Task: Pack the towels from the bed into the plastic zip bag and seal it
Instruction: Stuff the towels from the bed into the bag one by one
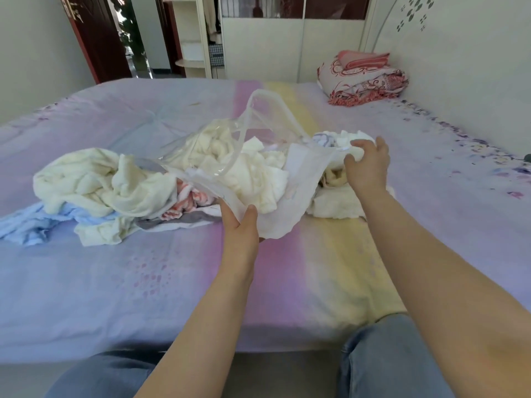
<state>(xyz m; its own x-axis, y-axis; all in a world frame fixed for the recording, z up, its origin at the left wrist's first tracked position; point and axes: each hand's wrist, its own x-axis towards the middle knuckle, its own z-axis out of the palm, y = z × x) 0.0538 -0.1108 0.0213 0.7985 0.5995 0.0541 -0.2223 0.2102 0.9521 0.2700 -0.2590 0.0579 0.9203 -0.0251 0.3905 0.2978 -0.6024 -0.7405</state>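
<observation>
Left on the bed (115,282): loose cream towel (97,182) over a blue cloth (26,222). Centre: plastic zip bag (258,156), mouth open, cream towels inside; left hand (241,225) pinches its near rim. Right: right hand (367,165) grips a white towel (347,139). Far right: folded quilt (365,79).

I see a folded red-and-grey patterned quilt (363,83) at the far right corner of the bed, against the white wall with grey leaf decals (413,15). A folded pink blanket (363,60) lies on top of it. A dark red-brown wooden door (97,35) stands open at far left. Beside it I note a cream shelf unit (191,35).
</observation>
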